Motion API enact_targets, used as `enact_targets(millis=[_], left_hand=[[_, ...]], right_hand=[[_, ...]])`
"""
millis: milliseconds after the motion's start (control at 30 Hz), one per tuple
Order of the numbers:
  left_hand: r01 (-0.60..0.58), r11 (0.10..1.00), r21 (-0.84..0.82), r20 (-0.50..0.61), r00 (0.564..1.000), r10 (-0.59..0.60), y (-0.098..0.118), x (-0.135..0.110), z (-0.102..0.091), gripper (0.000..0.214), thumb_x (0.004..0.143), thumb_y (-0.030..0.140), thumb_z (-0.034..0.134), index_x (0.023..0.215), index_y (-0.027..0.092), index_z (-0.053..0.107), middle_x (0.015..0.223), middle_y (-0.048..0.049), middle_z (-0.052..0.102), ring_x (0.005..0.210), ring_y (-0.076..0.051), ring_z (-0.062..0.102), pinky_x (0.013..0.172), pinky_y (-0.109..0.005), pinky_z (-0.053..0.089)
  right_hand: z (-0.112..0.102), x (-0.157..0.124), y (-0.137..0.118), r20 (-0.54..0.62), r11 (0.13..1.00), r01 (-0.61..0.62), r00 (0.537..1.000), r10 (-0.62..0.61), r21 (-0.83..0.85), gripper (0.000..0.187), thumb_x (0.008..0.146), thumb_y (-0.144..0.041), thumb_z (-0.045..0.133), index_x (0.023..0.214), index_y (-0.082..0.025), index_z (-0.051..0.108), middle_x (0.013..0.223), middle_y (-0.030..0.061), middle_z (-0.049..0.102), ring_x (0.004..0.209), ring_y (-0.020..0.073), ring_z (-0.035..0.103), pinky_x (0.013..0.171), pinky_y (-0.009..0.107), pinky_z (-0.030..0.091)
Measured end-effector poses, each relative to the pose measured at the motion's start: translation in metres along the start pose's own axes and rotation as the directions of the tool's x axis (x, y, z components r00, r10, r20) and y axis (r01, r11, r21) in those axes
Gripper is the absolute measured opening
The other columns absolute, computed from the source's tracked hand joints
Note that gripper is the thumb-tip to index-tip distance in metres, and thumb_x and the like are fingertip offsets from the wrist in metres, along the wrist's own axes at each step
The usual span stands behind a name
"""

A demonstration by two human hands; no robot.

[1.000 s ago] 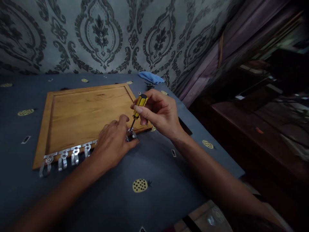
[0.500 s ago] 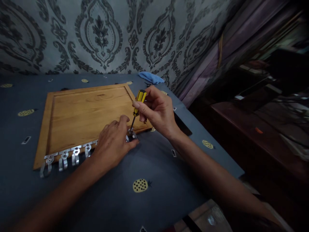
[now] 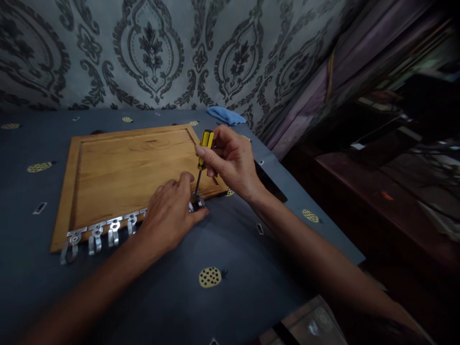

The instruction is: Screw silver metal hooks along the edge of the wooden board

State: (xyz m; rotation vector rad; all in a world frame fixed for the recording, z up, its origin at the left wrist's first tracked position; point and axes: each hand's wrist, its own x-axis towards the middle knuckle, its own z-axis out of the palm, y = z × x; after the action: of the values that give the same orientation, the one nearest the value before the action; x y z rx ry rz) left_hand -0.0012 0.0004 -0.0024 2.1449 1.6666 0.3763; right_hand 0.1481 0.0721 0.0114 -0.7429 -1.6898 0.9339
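Observation:
A wooden board [image 3: 125,167] lies flat on a table under a dark blue cloth [image 3: 230,254]. Along its near edge runs a metal hook rail [image 3: 104,232] with several silver hooks. My right hand [image 3: 230,160] is closed round a yellow-and-black screwdriver [image 3: 204,148], held nearly upright, its tip down on the rail's right end [image 3: 197,203]. My left hand [image 3: 168,213] lies over the rail beside the tip, fingers curled and pressing the metal against the board's edge. The screw itself is hidden.
A blue rag [image 3: 224,115] lies at the table's far right corner against the patterned wall. A dark flat object [image 3: 269,184] sits by the right edge of the table. Dark wooden furniture [image 3: 377,191] stands to the right, below table height.
My right hand has lifted slightly and turned, bringing the screwdriver from a slant to nearly upright over the same spot. The left hand has stayed on the rail.

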Motion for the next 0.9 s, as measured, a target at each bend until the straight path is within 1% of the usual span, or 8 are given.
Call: enact_targets(millis=[167, 333, 500, 767, 900], left_hand=[[-0.003, 1.000, -0.004, -0.011, 1.000, 0.002, -0.0002, -0.0006, 0.0001, 0.046, 0.085, 0.033, 0.072, 0.120, 0.018, 0.045, 0.109, -0.0108, 0.068, 0.105, -0.032, 0.064, 0.090, -0.046, 0.049], [0.015, 1.000, 0.000, 0.012, 1.000, -0.015, 0.0011, -0.0007, -0.0009, 0.047, 0.085, 0.033, 0.072, 0.120, 0.018, 0.044, 0.111, -0.0113, 0.067, 0.106, -0.033, 0.063, 0.090, -0.046, 0.049], [0.003, 1.000, -0.005, -0.009, 1.000, -0.003, 0.0000, -0.0005, 0.0007, 0.046, 0.085, 0.033, 0.072, 0.119, 0.018, 0.045, 0.110, -0.0105, 0.067, 0.105, -0.032, 0.063, 0.089, -0.046, 0.049], [0.000, 1.000, -0.013, -0.014, 1.000, 0.000, -0.0006, -0.0008, 0.0000, 0.045, 0.085, 0.032, 0.071, 0.119, 0.019, 0.045, 0.110, -0.0108, 0.067, 0.104, -0.032, 0.063, 0.089, -0.046, 0.050], [-0.013, 1.000, -0.022, -0.029, 1.000, 0.012, -0.0012, -0.0015, 0.0006, 0.044, 0.085, 0.032, 0.071, 0.119, 0.018, 0.045, 0.108, -0.0100, 0.068, 0.103, -0.031, 0.064, 0.089, -0.045, 0.050]], right_hand=[[-0.0003, 0.0024, 0.0011, 0.011, 1.000, -0.002, 1.000, 0.002, -0.031, 0.045, 0.079, -0.054, 0.080, 0.075, -0.023, 0.047, 0.067, -0.0069, 0.050, 0.047, 0.0056, 0.051, 0.039, 0.019, 0.045], [0.0006, 0.0039, 0.0033, 0.011, 1.000, 0.004, 1.000, -0.004, -0.024, 0.044, 0.081, -0.054, 0.078, 0.075, -0.023, 0.046, 0.067, -0.0066, 0.050, 0.046, 0.0059, 0.051, 0.041, 0.021, 0.046], [0.0014, 0.0054, 0.0044, 0.012, 0.999, -0.001, 1.000, 0.001, -0.034, 0.047, 0.079, -0.056, 0.079, 0.075, -0.023, 0.046, 0.067, -0.0065, 0.048, 0.048, 0.0064, 0.052, 0.040, 0.020, 0.046], [0.0004, 0.0076, 0.0068, 0.043, 1.000, -0.001, 0.999, 0.002, -0.024, 0.042, 0.082, -0.047, 0.079, 0.077, -0.023, 0.046, 0.071, -0.0064, 0.048, 0.049, 0.0052, 0.050, 0.041, 0.019, 0.044], [0.0009, 0.0092, 0.0072, 0.044, 1.000, 0.002, 0.999, -0.003, 0.010, 0.042, 0.080, -0.047, 0.081, 0.076, -0.022, 0.047, 0.070, -0.0065, 0.048, 0.049, 0.0053, 0.050, 0.040, 0.019, 0.044]])
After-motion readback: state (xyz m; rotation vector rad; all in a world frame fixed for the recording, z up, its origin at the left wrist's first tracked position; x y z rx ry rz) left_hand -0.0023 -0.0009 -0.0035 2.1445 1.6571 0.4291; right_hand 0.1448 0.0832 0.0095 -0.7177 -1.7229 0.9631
